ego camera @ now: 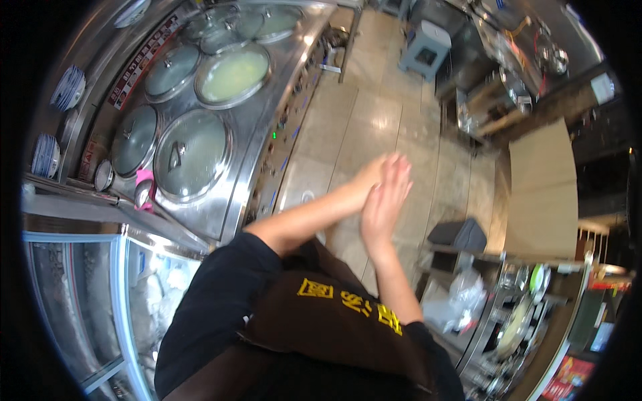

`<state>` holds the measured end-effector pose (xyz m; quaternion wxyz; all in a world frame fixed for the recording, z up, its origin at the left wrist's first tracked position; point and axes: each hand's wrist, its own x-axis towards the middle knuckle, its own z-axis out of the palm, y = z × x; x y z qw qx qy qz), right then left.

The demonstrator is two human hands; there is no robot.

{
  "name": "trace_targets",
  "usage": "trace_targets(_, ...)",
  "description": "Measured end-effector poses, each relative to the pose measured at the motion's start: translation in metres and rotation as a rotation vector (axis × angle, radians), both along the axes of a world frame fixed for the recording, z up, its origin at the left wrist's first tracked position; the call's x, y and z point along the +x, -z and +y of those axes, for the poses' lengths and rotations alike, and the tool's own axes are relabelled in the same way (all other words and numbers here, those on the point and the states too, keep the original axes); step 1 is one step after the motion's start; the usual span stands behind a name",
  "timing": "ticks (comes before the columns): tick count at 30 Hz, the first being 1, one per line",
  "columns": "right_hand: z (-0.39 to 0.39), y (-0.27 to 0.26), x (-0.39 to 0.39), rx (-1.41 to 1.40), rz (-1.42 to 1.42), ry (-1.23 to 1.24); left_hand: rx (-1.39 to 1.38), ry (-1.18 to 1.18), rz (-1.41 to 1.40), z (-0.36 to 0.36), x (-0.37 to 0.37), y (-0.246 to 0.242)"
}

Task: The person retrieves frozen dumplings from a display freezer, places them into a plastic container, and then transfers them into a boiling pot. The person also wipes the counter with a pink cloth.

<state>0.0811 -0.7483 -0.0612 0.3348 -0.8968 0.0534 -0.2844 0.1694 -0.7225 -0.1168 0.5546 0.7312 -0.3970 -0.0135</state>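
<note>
My left hand [373, 174] and my right hand [385, 213] meet palm against palm in front of my body, above the tiled floor [371, 108]. The right hand lies flat with its fingers stretched out and covers part of the left. Nothing shows between them, though the inner faces of both palms are hidden. To the left of my hands is a steel cooking counter [246, 135] with several round pots set into it. A glass lid [193, 155] with a dark handle covers the nearest pot. Farther back, a pot [235, 75] holds pale yellowish liquid.
A ladle [144, 193] rests on something pink at the counter's near corner. Stacked bowls [67, 89] stand on the left shelf, above a glass-fronted cooler [75, 301]. A grey plastic stool [427, 47], dark bin [459, 234], cardboard sheet [542, 193] and plastic bag [461, 298] are on the right.
</note>
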Motion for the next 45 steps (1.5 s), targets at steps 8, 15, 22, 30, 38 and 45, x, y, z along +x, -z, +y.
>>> trace_targets(8,0.034,0.056,0.103,-0.311,0.229,-0.807,0.509,0.036,0.361,-0.009,0.088,0.071)
trace_targets(15,-0.031,0.081,0.217,-0.226,0.408,-0.423,0.137,-0.137,0.09,-0.006,0.164,0.138)
trace_targets(22,-0.11,0.154,0.287,0.135,0.77,-0.244,-0.026,-0.336,0.68,-0.001,0.245,0.125)
trace_targets(30,-0.283,0.258,0.431,0.095,0.741,-0.113,-0.301,-1.333,0.565,0.124,0.486,0.093)
trace_targets(38,-0.391,0.329,0.476,0.297,1.286,-0.189,0.459,-1.895,0.579,0.23,0.639,0.015)
trace_targets(45,-0.428,0.381,0.543,0.657,1.155,-0.168,0.885,-1.902,0.545,0.305,0.709,0.047)
